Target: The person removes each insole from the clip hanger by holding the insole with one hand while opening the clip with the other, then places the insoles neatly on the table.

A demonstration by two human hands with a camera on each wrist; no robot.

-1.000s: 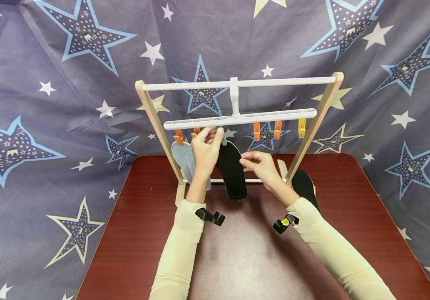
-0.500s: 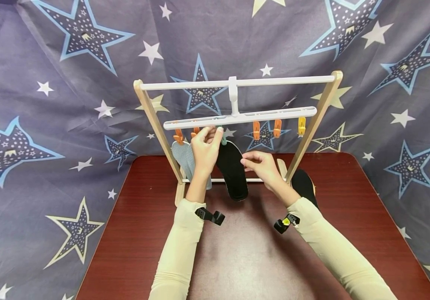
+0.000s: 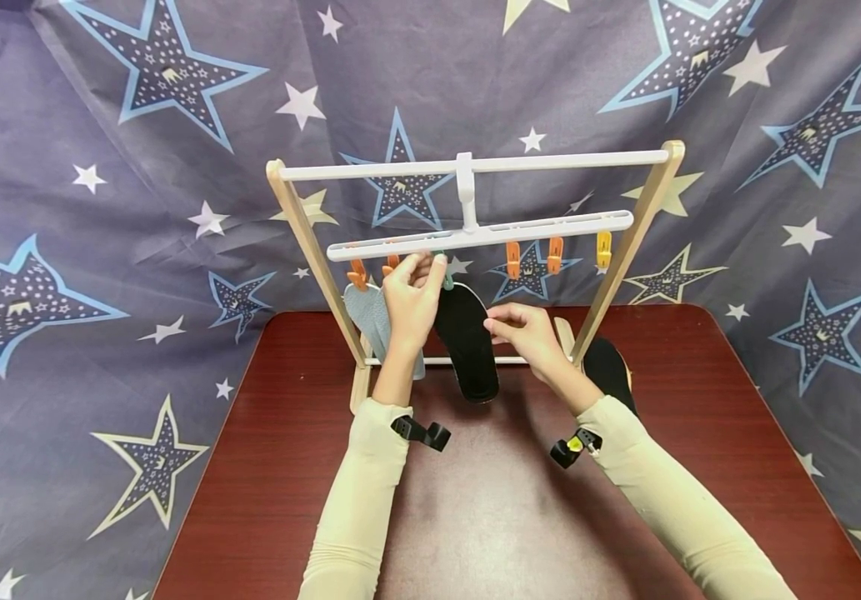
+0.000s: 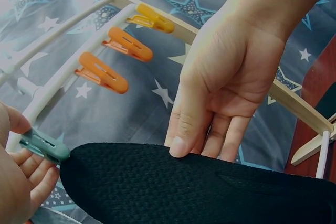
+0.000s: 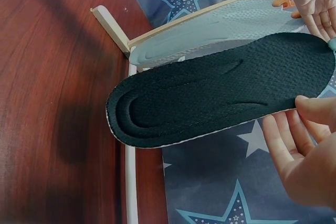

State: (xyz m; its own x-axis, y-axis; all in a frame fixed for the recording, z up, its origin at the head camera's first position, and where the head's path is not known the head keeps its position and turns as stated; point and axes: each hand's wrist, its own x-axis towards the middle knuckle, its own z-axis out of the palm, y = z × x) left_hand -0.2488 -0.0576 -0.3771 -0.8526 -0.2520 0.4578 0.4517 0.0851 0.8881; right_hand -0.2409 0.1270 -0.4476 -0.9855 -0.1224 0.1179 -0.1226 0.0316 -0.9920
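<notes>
A black insole (image 3: 468,350) hangs toe end up below the white bar hanger (image 3: 550,227). The teal clip (image 4: 46,147) sits on its toe end. My left hand (image 3: 410,298) pinches the upper part of this clip between thumb and fingers. On the insole's right edge, my right hand (image 3: 523,332) pinches with thumb in front and fingers behind, as the right wrist view shows. Light grey insoles (image 3: 367,312) hang to the left under orange clips (image 3: 357,273), partly covered by my left hand.
The hanger hooks over the top rod (image 3: 573,161) of a wooden-sided rack (image 3: 628,250). Two orange clips (image 3: 513,260) and a yellow clip (image 3: 603,250) hang at right. Another black insole (image 3: 607,371) lies on the red-brown table (image 3: 272,500) beside the rack's right foot.
The black insole's lower end has swung slightly to the right, and my right hand has shifted a little right with it. My left hand stays at the teal clip.
</notes>
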